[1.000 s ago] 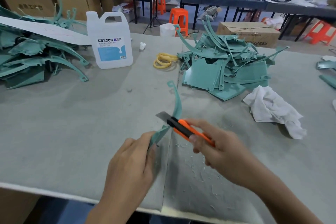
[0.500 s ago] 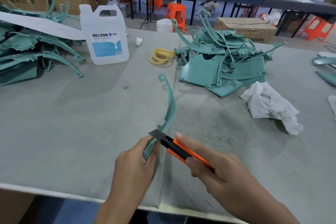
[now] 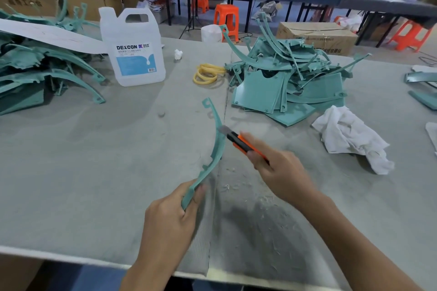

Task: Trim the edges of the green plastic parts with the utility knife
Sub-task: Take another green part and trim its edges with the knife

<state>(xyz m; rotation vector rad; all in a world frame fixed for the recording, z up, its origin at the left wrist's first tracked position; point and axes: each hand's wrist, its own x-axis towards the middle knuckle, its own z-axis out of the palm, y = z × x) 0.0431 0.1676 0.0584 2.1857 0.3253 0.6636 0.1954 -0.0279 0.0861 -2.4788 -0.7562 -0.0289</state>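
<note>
Your left hand (image 3: 169, 216) grips near end of curved green part (image 3: 216, 146), far end raised above table (image 3: 71, 172); right hand (image 3: 280, 172) curled round orange utility knife (image 3: 246, 144), blade touching part's right edge about midway; shavings (image 3: 238, 188) on table just below; untrimmed pile (image 3: 290, 78) behind; white rag (image 3: 350, 137) at right.
</note>
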